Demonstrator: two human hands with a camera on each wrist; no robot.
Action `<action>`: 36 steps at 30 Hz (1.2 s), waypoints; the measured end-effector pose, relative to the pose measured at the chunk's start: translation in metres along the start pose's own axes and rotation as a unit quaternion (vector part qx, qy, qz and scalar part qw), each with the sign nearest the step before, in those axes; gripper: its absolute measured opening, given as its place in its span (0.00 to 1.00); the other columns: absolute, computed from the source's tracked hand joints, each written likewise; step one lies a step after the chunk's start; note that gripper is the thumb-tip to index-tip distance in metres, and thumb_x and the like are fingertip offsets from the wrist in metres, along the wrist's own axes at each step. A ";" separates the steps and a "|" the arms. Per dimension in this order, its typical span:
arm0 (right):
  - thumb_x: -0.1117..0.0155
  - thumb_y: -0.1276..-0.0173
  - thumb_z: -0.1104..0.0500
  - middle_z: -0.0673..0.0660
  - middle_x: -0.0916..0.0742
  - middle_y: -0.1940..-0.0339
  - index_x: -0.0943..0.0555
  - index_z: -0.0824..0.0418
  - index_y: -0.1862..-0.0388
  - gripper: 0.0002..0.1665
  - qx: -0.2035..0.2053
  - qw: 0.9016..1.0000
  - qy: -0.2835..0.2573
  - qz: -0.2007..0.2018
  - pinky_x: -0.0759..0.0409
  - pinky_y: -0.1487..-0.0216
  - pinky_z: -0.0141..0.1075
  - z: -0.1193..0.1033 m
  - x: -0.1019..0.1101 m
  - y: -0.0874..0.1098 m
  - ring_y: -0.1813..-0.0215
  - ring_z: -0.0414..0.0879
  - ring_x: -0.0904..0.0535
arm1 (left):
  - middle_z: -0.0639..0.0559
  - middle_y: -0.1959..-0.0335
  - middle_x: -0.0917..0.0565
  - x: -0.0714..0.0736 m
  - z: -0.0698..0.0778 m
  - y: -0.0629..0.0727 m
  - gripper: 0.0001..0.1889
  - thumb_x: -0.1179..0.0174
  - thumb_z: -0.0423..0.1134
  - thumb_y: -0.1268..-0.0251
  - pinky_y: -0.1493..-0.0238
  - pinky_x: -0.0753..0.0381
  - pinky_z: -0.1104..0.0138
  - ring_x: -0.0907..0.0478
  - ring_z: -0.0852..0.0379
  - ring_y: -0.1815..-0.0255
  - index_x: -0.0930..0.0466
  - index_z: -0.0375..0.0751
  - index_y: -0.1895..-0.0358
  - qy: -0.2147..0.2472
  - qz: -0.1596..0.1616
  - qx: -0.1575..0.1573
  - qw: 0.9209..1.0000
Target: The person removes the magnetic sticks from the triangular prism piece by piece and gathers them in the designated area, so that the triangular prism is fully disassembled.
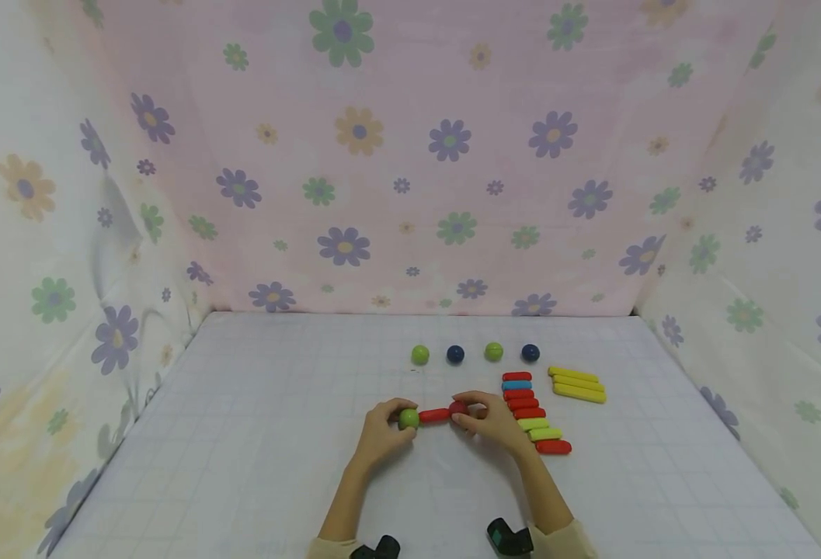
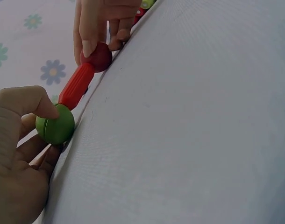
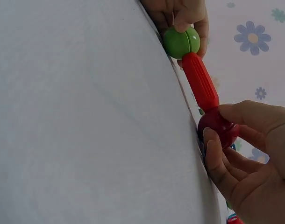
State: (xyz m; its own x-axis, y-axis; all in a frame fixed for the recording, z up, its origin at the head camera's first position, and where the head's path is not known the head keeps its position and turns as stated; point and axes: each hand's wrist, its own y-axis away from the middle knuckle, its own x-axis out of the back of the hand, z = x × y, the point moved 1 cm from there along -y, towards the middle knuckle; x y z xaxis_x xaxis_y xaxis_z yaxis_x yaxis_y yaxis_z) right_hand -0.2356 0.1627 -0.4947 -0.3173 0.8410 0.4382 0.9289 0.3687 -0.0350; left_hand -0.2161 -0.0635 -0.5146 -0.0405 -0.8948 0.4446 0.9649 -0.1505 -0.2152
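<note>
A red rod (image 1: 434, 415) spans between a green ball (image 1: 408, 419) and a dark red ball (image 1: 458, 408), its ends against both. My left hand (image 1: 380, 436) grips the green ball with thumb and fingers. On the other side my right hand (image 1: 497, 423) pinches the dark red ball. In the left wrist view, the green ball (image 2: 58, 125) shows a groove round it, and the red rod (image 2: 77, 86) has ridged sides. The right wrist view shows the dark red ball (image 3: 218, 128) between my right thumb and fingers. All three pieces are low at the white tabletop.
Two green balls (image 1: 420, 355) and two dark blue balls (image 1: 455, 354) stand in a row farther back. Right of my right hand lies a column of short red, blue and lime rods (image 1: 523, 404). Several longer yellow rods (image 1: 578, 385) lie beyond it. Flowered cloth walls (image 1: 396, 155) enclose the table.
</note>
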 end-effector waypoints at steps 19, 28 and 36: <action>0.35 0.44 0.66 0.51 0.21 0.68 0.20 0.58 0.59 0.12 0.008 0.990 0.122 0.065 0.28 0.69 0.29 -0.003 -0.016 -0.005 0.67 0.44 0.29 | 0.52 0.67 0.19 0.000 -0.004 0.000 0.15 0.37 0.31 0.54 0.67 0.33 0.72 0.32 0.62 0.69 0.16 0.39 0.58 0.013 0.016 -0.032 0.999; 0.31 0.41 0.59 0.50 0.18 0.67 0.19 0.57 0.68 0.05 -0.032 0.988 0.082 0.127 0.26 0.62 0.33 0.006 -0.017 -0.007 0.60 0.45 0.27 | 0.50 0.64 0.18 0.000 -0.002 0.002 0.15 0.37 0.31 0.54 0.65 0.31 0.72 0.30 0.60 0.67 0.16 0.38 0.58 0.018 0.019 -0.033 0.999; 0.32 0.40 0.54 0.55 0.19 0.52 0.21 0.57 0.49 0.20 -0.097 0.988 0.046 0.115 0.23 0.54 0.40 0.001 -0.010 -0.004 0.50 0.50 0.27 | 0.50 0.63 0.18 0.001 -0.002 0.002 0.15 0.37 0.31 0.52 0.64 0.29 0.71 0.29 0.59 0.66 0.16 0.38 0.57 0.014 0.018 -0.026 0.999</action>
State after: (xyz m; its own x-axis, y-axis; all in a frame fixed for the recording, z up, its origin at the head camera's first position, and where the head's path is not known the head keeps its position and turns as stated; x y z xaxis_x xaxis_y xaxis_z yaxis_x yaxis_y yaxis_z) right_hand -0.2363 0.1532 -0.4994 -0.0831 0.8512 0.5182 0.9963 0.0813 0.0262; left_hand -0.2142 -0.0650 -0.5162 -0.0141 -0.9113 0.4115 0.9508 -0.1396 -0.2765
